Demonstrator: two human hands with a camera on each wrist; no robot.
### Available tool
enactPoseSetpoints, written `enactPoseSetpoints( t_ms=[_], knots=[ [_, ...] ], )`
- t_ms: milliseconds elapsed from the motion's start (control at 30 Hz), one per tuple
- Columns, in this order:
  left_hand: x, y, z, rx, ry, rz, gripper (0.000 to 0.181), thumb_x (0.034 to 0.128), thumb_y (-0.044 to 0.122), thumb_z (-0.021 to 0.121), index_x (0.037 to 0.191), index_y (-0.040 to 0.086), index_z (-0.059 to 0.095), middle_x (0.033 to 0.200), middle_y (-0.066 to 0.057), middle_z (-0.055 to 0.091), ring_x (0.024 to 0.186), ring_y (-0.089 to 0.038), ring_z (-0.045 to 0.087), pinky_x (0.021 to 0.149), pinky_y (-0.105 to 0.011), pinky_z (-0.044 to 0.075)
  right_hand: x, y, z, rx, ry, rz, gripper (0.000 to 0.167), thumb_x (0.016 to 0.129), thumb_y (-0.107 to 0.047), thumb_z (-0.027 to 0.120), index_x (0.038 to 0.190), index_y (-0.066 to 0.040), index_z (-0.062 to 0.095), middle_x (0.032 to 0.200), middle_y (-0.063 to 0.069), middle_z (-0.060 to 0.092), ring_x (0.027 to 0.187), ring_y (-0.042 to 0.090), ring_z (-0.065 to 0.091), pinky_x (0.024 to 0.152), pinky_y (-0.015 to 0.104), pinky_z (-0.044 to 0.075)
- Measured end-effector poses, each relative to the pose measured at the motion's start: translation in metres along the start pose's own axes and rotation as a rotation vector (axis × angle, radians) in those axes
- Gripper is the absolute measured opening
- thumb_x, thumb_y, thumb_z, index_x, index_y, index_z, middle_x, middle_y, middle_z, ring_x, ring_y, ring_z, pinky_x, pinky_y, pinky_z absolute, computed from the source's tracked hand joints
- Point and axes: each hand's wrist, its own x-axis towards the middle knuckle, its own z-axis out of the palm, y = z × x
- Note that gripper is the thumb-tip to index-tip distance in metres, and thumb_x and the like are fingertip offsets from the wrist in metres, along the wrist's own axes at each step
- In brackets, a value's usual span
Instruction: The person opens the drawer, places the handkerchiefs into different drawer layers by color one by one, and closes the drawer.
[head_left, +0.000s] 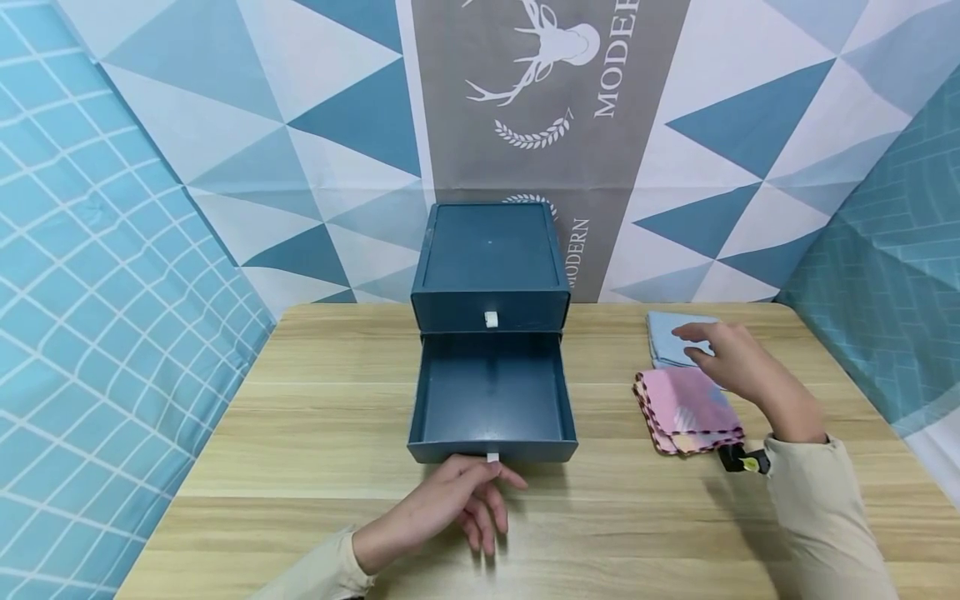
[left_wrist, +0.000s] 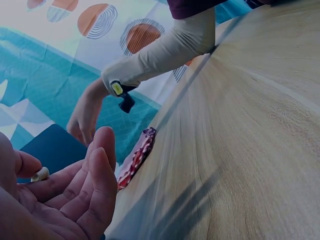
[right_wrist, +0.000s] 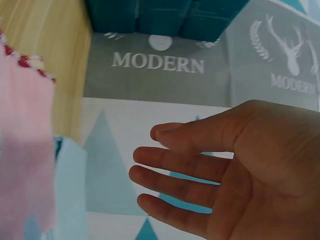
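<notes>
A dark blue two-drawer cabinet [head_left: 491, 250] stands at the table's back, its lower drawer [head_left: 491, 392] pulled out with nothing inside. My left hand [head_left: 457, 500] pinches that drawer's white knob [head_left: 492, 457] between thumb and index finger; the left wrist view shows the knob [left_wrist: 40, 174] there too. Above a folded light blue cloth [head_left: 667, 337] hovers my right hand [head_left: 738, 362], holding nothing, fingers apart. A folded pink cloth [head_left: 686, 408] with a dark red and white edge lies in front of the blue one. In the right wrist view the hand [right_wrist: 225, 170] is beside both cloths.
The upper drawer [head_left: 450, 312] is closed. Wood-grain table [head_left: 315, 425] spreads to both sides of the cabinet. Patterned cloth hangings [head_left: 345, 108] stand behind it and at both sides. A small black device with a yellow-green mark [head_left: 750, 462] is at my right wrist.
</notes>
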Motion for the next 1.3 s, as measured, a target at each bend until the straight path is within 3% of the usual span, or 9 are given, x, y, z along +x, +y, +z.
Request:
enactPoseSetpoints(
  t_ms=[400, 667, 967, 1300],
  knots=[
    [0.0, -0.001, 0.0, -0.005, -0.008, 0.004, 0.048, 0.1076, 0.035, 0.04, 0.129, -0.003, 0.06, 0.08, -0.008, 0.069, 0.059, -0.012, 0.067, 0.051, -0.023, 0.052, 0.006, 0.021, 0.019, 0.032, -0.147, 0.03, 0.031, 0.092, 0.001, 0.061, 0.122, 0.012, 0.061, 0.116, 0.031, 0.064, 0.11, 0.05, 0.059, 0.09, 0.062, 0.048],
    [0.001, 0.0, 0.0, 0.009, -0.003, 0.0, 0.048, 0.1085, 0.035, 0.037, 0.13, -0.002, 0.06, 0.08, -0.008, 0.069, 0.059, -0.012, 0.067, 0.051, -0.023, 0.052, 0.009, 0.029, 0.023, 0.054, -0.265, 0.073, 0.025, 0.091, 0.006, 0.055, 0.114, 0.01, 0.062, 0.097, 0.022, 0.066, 0.089, 0.035, 0.062, 0.074, 0.05, 0.054],
    [0.001, -0.001, -0.001, 0.008, -0.008, 0.006, 0.048, 0.1088, 0.034, 0.037, 0.13, -0.003, 0.06, 0.08, -0.007, 0.069, 0.059, -0.012, 0.067, 0.051, -0.023, 0.052, 0.01, 0.036, 0.028, 0.035, -0.298, 0.107, 0.032, 0.085, 0.008, 0.06, 0.116, 0.01, 0.064, 0.097, 0.026, 0.067, 0.085, 0.033, 0.065, 0.067, 0.043, 0.054],
    [0.001, -0.001, -0.001, 0.0, -0.014, 0.011, 0.05, 0.1075, 0.037, 0.04, 0.129, -0.004, 0.061, 0.08, -0.007, 0.069, 0.059, -0.012, 0.067, 0.051, -0.023, 0.052, 0.011, 0.043, 0.031, 0.025, -0.226, 0.073, 0.006, 0.081, 0.002, 0.067, 0.086, 0.0, 0.067, 0.077, 0.007, 0.06, 0.067, 0.019, 0.049, 0.059, 0.033, 0.042]
  ],
)
